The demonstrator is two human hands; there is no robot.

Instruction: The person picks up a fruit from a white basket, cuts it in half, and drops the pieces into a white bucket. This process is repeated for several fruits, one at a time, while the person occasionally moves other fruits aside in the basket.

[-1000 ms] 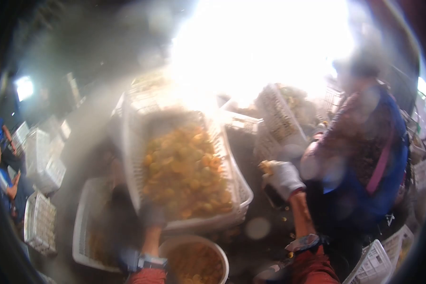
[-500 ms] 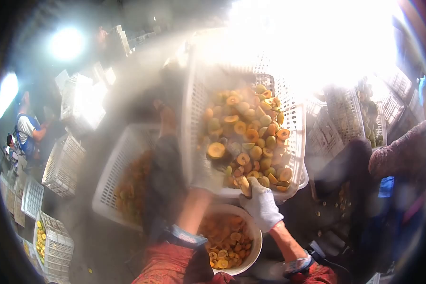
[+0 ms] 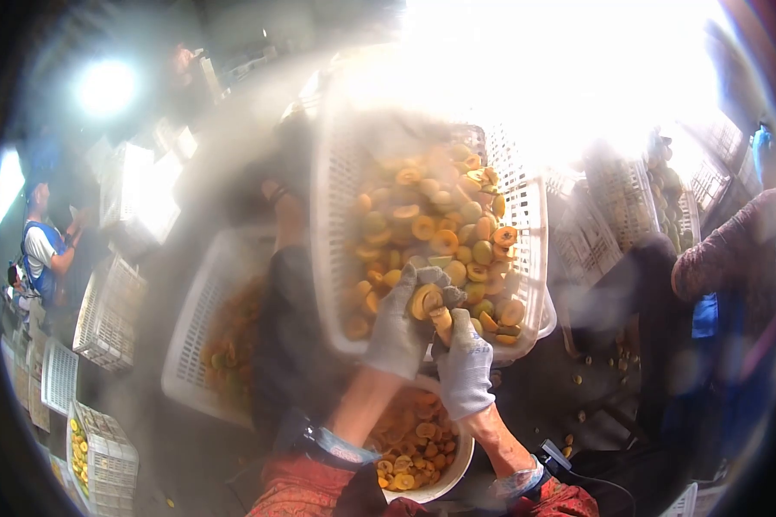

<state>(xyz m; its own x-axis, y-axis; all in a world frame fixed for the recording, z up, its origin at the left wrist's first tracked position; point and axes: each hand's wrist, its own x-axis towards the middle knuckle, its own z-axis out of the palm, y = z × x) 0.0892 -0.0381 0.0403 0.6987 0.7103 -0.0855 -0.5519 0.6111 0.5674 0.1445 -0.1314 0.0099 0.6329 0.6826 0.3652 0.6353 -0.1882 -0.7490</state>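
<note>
My left hand [image 3: 403,323], in a grey-white glove, is closed around a halved apricot-like fruit [image 3: 426,302] with its cut side showing. My right hand [image 3: 466,366], also gloved, grips a short tool with a pale yellow-brown handle [image 3: 441,325]; its working end is hidden. The tool touches or nearly touches the fruit. Both hands are over the near edge of a white plastic crate [image 3: 336,258] full of cut, orange-fleshed fruit [image 3: 422,226]. Below my wrists, a white bucket [image 3: 464,457] holds orange fruit pieces [image 3: 414,452].
Left of my leg stands another white crate [image 3: 181,345] with fruit. Stacked crates [image 3: 112,310] line the far left, near a person in blue overalls [image 3: 41,246]. At right are more crates [image 3: 621,202], a person's sleeve [image 3: 724,246] and fruit bits on the floor. Strong glare covers the top.
My left hand has risen from over the bucket into the crate area and now holds a fruit half against my right hand. My right hand, still gripping the tool, has shifted slightly left.
</note>
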